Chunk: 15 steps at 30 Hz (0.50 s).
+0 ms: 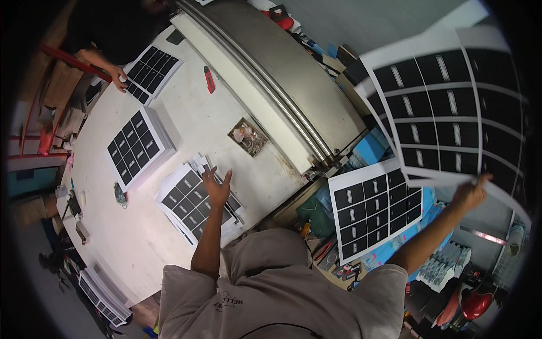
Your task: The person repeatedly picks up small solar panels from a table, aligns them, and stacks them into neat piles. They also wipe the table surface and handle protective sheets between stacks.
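My right hand (470, 192) is raised at the right and grips the lower edge of a few large white sheets printed with black rectangles (451, 107), held up in the air. My left hand (215, 186) hovers with fingers spread over a loose, fanned pile of the same printed sheets (189, 203) on the white table (186, 118). It holds nothing. Below the raised sheets another printed sheet (375, 209) lies on a cluttered side surface.
A neat stack of printed sheets (138, 147) lies left of the pile. Another person's hand (119, 79) rests on a further stack (151, 72) at the far end. A red cutter (209, 79), a small tray of scraps (247, 137) and a long metal machine bed (282, 68) are nearby.
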{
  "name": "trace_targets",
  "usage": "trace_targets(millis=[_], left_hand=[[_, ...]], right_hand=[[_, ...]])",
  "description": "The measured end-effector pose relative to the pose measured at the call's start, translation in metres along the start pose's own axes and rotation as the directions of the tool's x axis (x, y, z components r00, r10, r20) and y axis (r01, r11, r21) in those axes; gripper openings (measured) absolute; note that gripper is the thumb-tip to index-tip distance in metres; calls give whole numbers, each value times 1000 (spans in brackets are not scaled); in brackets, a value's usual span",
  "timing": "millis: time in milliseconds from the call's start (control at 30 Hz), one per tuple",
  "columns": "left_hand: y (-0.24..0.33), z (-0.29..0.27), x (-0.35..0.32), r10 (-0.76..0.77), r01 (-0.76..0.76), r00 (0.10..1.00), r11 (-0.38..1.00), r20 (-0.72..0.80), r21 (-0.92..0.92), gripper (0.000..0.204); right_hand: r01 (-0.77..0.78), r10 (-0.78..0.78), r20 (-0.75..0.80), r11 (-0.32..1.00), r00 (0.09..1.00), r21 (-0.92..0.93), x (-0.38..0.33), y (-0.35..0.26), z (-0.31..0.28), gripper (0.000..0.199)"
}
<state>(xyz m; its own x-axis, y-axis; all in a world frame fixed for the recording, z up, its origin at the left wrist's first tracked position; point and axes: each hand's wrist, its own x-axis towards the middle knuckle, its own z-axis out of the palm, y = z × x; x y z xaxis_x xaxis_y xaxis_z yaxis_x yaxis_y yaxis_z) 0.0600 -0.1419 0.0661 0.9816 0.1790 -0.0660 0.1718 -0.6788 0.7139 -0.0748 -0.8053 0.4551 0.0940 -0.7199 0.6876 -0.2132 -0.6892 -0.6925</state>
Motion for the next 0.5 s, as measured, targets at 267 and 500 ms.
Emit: trace_targets(millis=[267, 500], left_hand=[[74, 35, 48, 80, -87, 996, 977, -47, -195, 59], [149, 103, 92, 35, -33, 999, 870, -5, -492, 53]], right_hand=[[-169, 119, 218, 959, 969, 227, -106, -4, 255, 72], [-442, 328, 334, 821, 884, 362, -148, -22, 303, 69]])
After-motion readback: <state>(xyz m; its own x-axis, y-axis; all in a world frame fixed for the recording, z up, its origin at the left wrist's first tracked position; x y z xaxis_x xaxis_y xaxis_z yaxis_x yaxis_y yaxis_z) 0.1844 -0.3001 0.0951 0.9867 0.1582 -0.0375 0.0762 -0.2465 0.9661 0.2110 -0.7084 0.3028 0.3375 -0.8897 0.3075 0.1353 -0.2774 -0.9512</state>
